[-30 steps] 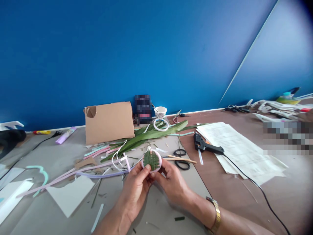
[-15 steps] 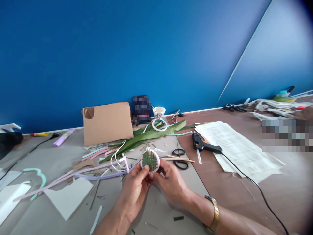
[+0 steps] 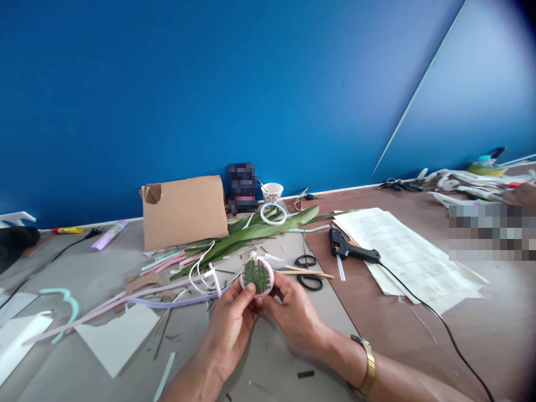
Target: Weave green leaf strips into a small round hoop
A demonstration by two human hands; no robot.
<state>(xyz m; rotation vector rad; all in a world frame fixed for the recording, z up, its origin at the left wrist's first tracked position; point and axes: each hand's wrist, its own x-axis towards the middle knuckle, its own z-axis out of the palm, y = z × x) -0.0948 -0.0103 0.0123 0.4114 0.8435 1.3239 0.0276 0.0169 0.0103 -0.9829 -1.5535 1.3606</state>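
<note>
Both my hands hold a small round pink ring filled with woven green leaf strips [image 3: 257,274], upright above the table. My left hand [image 3: 229,324] pinches its lower left edge with thumb and fingers closed. My right hand [image 3: 295,315], with a gold watch on the wrist, grips the ring's right and lower edge. Long green leaves [image 3: 255,229] lie just behind the ring, and pink and lilac paper strips [image 3: 125,298] trail off to the left.
Black scissors [image 3: 309,271] and wooden sticks lie right of the ring. A black glue gun [image 3: 352,250] with its cord rests by a stack of white papers [image 3: 410,257]. A cardboard piece [image 3: 184,209], a patterned cup [image 3: 272,192] and a white ring [image 3: 273,214] stand behind.
The view has shifted slightly; the hands and the woven ring stay almost where they were, with only small finger adjustment.
</note>
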